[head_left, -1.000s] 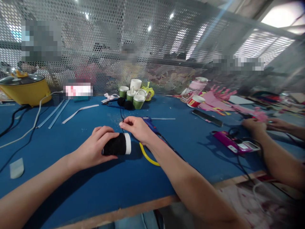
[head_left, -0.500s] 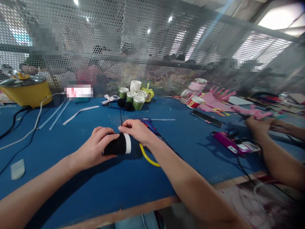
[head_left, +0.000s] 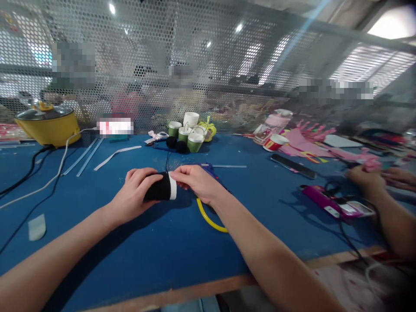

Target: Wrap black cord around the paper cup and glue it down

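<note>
A paper cup (head_left: 160,187) wrapped in black lies on its side above the table, its white rim facing right. My left hand (head_left: 136,188) grips it round the wrapped body. At the rim my right hand (head_left: 198,180) pinches with thumb and forefinger against the white edge; the tips are partly hidden. A strand of black yarn (head_left: 167,160) runs from the cup's far side towards two black balls (head_left: 177,144) at the back. Beneath and behind my right hand lie a blue glue gun (head_left: 209,168) and a yellow ring (head_left: 211,222), both partly covered.
Green-wrapped cups (head_left: 195,142) stand behind the black balls. A yellow electric pot (head_left: 48,125) and its cables are at left, near pale strips (head_left: 86,160). On the right are a phone (head_left: 293,166), a purple power strip (head_left: 334,203) and another person's hand (head_left: 365,180) with pink material.
The view has swung slightly left, so the scene sits further right. My right fingertips have moved from the yarn beside the cup onto its white rim. My left hand keeps its grip.
</note>
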A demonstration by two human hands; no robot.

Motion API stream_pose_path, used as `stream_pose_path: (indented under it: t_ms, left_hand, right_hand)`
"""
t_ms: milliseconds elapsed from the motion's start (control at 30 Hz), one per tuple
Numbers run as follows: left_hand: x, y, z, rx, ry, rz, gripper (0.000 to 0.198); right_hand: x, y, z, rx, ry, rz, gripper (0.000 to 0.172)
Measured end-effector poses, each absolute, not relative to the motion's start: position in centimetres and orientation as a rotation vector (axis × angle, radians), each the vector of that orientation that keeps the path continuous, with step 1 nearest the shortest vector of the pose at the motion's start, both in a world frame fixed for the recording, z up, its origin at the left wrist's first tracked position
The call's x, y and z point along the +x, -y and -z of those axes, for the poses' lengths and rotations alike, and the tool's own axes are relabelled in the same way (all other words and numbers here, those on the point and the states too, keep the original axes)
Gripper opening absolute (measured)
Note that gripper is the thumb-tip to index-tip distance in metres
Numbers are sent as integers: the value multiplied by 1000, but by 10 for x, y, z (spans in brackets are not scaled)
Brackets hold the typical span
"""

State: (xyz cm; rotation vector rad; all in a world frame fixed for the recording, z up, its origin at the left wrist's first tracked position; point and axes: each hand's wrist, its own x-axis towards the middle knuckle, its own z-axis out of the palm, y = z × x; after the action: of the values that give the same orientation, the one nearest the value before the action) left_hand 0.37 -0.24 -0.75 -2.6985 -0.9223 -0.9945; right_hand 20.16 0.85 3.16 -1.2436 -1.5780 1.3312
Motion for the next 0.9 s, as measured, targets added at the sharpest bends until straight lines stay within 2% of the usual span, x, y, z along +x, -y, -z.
stream_pose_path:
  t_ms: [133, 300, 400, 633, 900]
  left_hand:
    - [3, 2, 1, -2783, 1102, 987, 67]
    - [3, 1, -1, -2886, 1297, 978, 51]
    - [4, 2, 1, -2941, 1232, 934, 51]
    - [6, 6, 5, -3045, 1066, 875, 52]
    - [9, 11, 4, -3148, 973, 804, 74]
  right_hand:
    - [200, -4, -33, -1211, 1678, -1231, 22]
    - [202, -5, -32, -1269, 1804, -1028, 23]
    - [203, -9, -29, -1349, 1708, -919, 29]
    - [202, -15, -27, -1288, 1711, -1144, 44]
    - [179, -41, -44, -1139, 1832, -1161, 40]
